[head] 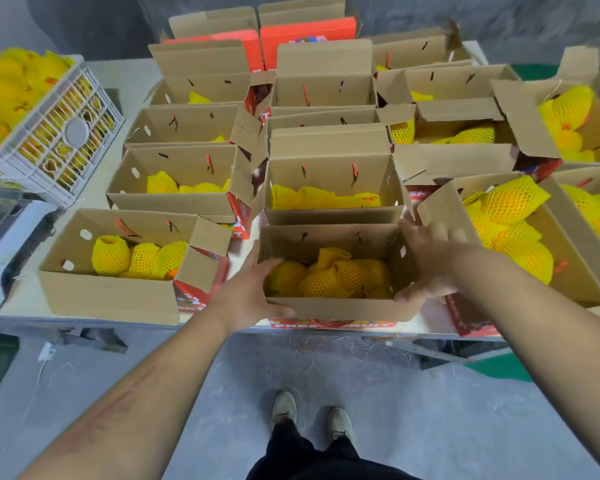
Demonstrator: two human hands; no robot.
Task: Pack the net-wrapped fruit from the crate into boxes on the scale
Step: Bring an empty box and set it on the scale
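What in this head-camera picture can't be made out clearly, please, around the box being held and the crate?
- Scale: cut off by the left edge; its display is unreadable.
- Crate: cut off by the left edge, so its fill is unknown.
- Held box: the lower layer is hidden under the wrapped fruit.
- Left hand and right hand: fingertips are hidden by the box walls.
- Rear boxes: contents are hidden by flaps.

Gripping an open cardboard box (340,308) at the table's (94,188) near edge: left hand (250,292) curling over its left front corner, right hand (426,268) clasping its right wall. Between the hands, lying inside, yellow net-wrapped fruit (326,278). Beyond the grip, crowding the table, more open boxes (174,188) holding fruit. Far left of the grip, sitting full, a grey crate (63,133).
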